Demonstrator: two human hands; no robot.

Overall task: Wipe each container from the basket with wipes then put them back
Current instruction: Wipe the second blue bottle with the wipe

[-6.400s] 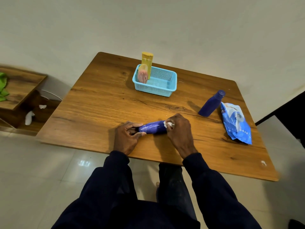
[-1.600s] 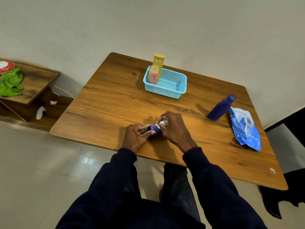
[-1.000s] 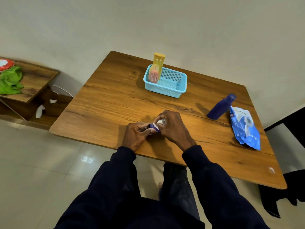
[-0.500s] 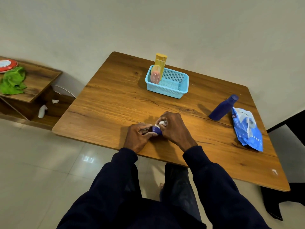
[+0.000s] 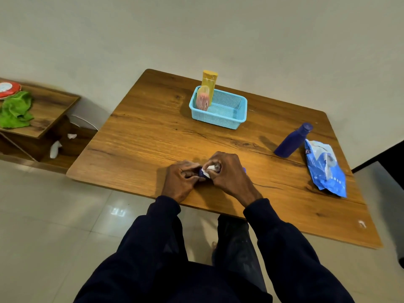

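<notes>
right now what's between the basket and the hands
Only bare table, in the head view, from basket to left hand and right hand.

I could read no text anywhere. The crinkled blue plastic wipes packet (image 5: pixel 325 169) on the wooden counter (image 5: pixel 153 138) carried a small dark logo and pale print. The red round disc (image 5: pixel 8 89) on the side shelf (image 5: pixel 48 106) showed a white patch. All were too blurred for me.

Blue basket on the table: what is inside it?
A yellow tube and a pink container stand at the left end of the basket. Their bases are hidden by its wall.
</notes>
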